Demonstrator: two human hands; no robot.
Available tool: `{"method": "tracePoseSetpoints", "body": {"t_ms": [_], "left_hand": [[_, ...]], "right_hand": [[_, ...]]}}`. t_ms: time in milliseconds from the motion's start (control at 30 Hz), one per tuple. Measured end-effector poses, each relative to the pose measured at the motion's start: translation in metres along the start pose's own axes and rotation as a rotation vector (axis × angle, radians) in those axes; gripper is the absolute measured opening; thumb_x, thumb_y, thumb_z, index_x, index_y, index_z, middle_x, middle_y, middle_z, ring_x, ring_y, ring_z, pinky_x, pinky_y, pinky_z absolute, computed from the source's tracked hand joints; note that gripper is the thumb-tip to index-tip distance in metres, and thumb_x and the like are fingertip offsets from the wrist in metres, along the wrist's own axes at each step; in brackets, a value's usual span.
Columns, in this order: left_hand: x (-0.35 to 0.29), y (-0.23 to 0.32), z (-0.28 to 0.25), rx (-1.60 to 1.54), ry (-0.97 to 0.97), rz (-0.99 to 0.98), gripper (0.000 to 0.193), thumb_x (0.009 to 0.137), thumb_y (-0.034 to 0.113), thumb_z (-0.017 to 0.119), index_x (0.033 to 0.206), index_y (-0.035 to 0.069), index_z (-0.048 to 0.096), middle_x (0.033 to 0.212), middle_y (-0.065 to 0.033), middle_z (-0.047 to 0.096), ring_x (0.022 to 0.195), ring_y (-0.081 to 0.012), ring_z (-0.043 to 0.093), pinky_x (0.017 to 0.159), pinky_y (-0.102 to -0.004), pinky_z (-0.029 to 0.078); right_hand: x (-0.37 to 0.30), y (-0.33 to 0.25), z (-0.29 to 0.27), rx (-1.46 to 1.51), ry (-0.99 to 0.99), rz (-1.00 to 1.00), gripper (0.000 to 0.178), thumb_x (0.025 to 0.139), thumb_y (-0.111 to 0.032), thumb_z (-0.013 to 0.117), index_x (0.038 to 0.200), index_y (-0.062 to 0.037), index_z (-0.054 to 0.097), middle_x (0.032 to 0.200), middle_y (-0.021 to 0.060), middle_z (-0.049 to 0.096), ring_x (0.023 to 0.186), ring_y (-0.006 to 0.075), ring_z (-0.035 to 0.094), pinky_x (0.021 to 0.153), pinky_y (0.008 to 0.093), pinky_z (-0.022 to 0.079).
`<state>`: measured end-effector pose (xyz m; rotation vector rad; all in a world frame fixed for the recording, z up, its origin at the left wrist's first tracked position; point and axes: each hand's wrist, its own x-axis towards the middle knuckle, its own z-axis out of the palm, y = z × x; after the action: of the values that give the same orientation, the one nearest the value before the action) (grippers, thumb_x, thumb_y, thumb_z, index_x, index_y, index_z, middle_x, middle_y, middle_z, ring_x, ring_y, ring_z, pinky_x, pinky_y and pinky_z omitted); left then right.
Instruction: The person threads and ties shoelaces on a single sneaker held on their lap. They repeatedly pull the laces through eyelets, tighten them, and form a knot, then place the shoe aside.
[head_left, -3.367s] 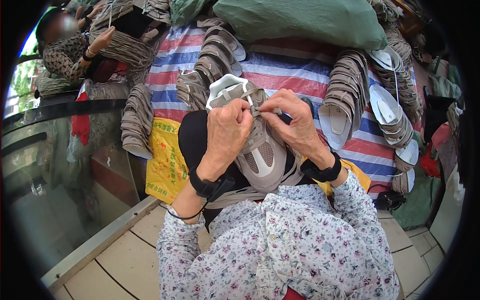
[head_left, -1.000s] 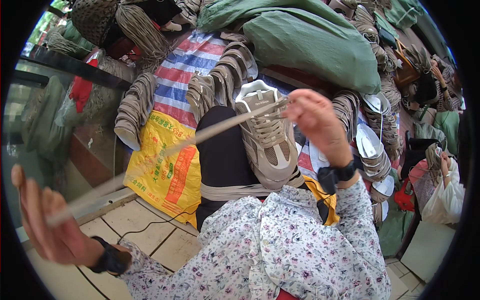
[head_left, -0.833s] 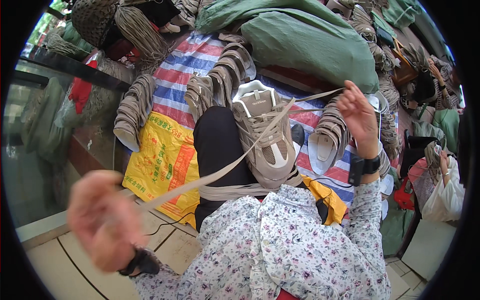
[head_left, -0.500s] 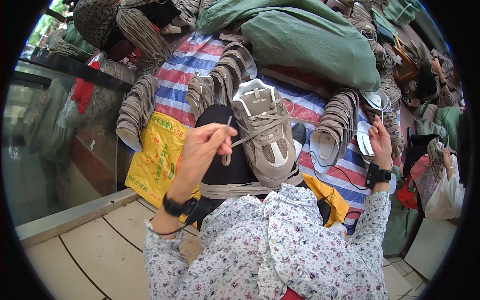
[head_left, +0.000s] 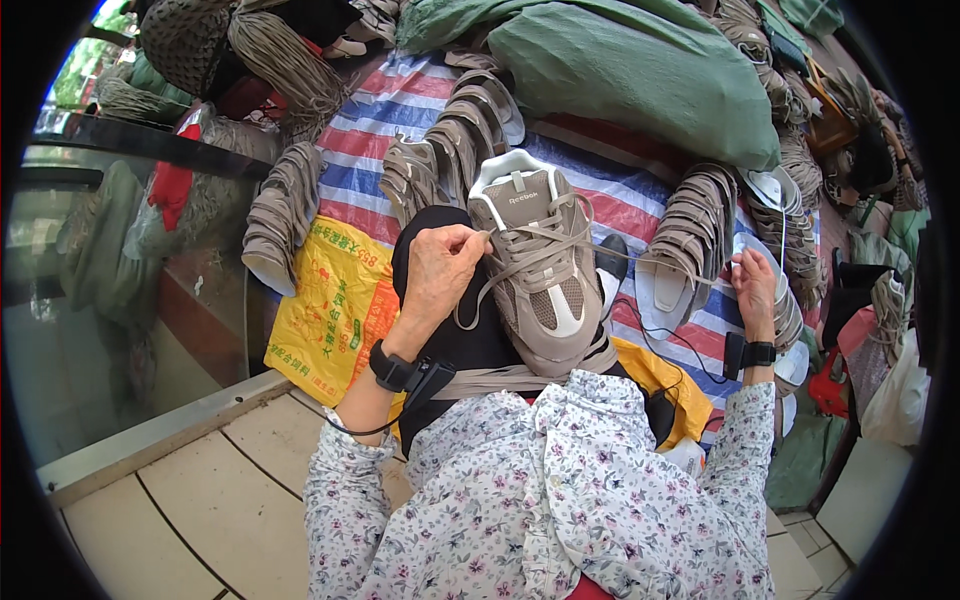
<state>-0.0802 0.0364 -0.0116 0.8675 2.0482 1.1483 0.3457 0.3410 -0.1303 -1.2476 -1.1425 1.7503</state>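
A taupe and white sneaker upper (head_left: 545,305) rests across my lap, toe toward me, its lace (head_left: 540,250) partly threaded over the tongue. My left hand (head_left: 437,280) is closed in a pinch at the shoe's left eyelet edge, on a lace end; a loop of lace hangs just below. Out to the right, my right hand (head_left: 755,290) is closed on the other end of the lace, which stretches across from the shoe. More flat laces (head_left: 480,382) lie bundled over my thighs beneath the toe.
Rows of nested shoe uppers (head_left: 285,215) stand on a striped tarp (head_left: 365,145), with another row (head_left: 690,225) at right. A big green sack (head_left: 640,80) lies behind. A yellow bag (head_left: 330,300) and a glass panel (head_left: 150,300) are at left. Another person sits at far right.
My left hand has moved up and right, from beside the shoe to its eyelet edge. My right hand has dropped slightly, the lace still stretched from the shoe.
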Motion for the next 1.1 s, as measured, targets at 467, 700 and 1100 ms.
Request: {"method": "tracePoseSetpoints", "body": {"t_ms": [467, 700, 1100], "left_hand": [[0.0, 0.032, 0.012, 0.76, 0.166, 0.448, 0.018, 0.083, 0.011, 0.066, 0.07, 0.001, 0.058, 0.069, -0.0147, 0.059, 0.065, -0.0351, 0.061, 0.059, -0.0444, 0.047], [0.002, 0.027, 0.008, 0.627, 0.173, 0.424, 0.016, 0.083, 0.009, 0.065, 0.071, 0.001, 0.058, 0.07, -0.0147, 0.06, 0.065, -0.0352, 0.062, 0.059, -0.0439, 0.047], [0.004, 0.02, 0.008, 0.501, 0.201, 0.42, 0.016, 0.082, 0.007, 0.068, 0.072, -0.002, 0.061, 0.063, -0.0132, 0.057, 0.052, -0.0274, 0.056, 0.053, -0.0388, 0.043]], "right_hand": [[-0.036, -0.053, 0.269, -0.249, -0.506, -0.138, 0.012, 0.087, -0.006, 0.07, 0.097, -0.0001, 0.073, 0.085, 0.0023, 0.069, 0.077, 0.0067, 0.061, 0.07, 0.0203, 0.049], [-0.049, -0.049, 0.275, -0.322, -0.767, -0.025, 0.011, 0.089, -0.003, 0.067, 0.099, 0.0003, 0.072, 0.089, 0.0013, 0.069, 0.08, 0.0062, 0.061, 0.072, 0.0208, 0.05], [-0.045, -0.056, 0.279, -0.283, -0.647, -0.041, 0.014, 0.084, -0.004, 0.067, 0.095, 0.0013, 0.073, 0.079, 0.0018, 0.067, 0.07, 0.0059, 0.058, 0.064, 0.0207, 0.047]]}}
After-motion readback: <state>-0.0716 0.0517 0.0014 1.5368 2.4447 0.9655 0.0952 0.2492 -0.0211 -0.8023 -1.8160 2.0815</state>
